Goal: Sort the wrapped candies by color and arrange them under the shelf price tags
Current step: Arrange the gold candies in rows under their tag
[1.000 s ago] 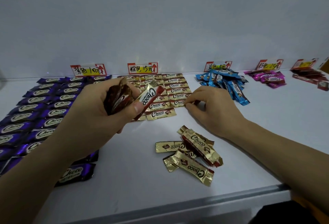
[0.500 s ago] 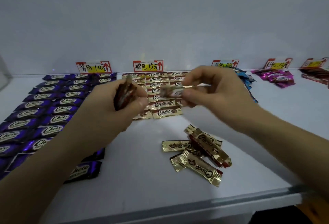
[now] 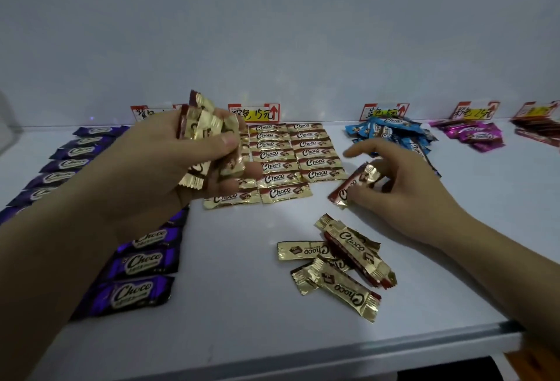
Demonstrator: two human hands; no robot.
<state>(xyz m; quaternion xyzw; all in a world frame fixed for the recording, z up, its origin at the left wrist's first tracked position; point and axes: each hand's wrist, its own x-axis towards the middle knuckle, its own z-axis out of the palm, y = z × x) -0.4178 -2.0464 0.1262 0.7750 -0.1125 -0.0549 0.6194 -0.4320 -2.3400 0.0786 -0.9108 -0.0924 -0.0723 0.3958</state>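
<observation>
- White matte shelf [image 3: 242, 305] against a plain pale wall; metal-looking lip along the front edge.
- Left hand [image 3: 145, 174]: raised, fingers and thumb curled round a bunch of gold candies [image 3: 209, 135], thumb pressed across the front of the fan.
- Right hand [image 3: 403, 186]: low, just right of the gold grid [image 3: 288, 156]. Thumb and curled fingers pinch a single gold candy [image 3: 353, 183] by its upper end, index finger straight out. Candy is tilted; can't tell if its lower end touches the shelf.
- Gold grid lies in flat rows below the gold price tag [image 3: 254, 112], wrappers edge to edge. Loose gold pile [image 3: 342, 262] sits near the front, overlapping, unsorted.
- Purple candies [image 3: 136, 262] are in rows on the left. Blue heap [image 3: 391, 135] and pink heap [image 3: 475, 135] sit under their own tags, not laid out yet.
- Materials: shiny crinkled foil film, dark red band, crimped sawtooth end seals, small flat bar inside.
- Handling, my read: very light, and the wrapper is slick, so a fanned bunch could slip. Core is probably stiff enough to pinch mid-body. Crimped ends are floppy: good for lifting off a flat shelf, poor for aiming.
- Placing: pinch across the width, set down flat, slide to butt against the neighbour. Nothing holds the laid rows, so a nudge would likely shift them.
</observation>
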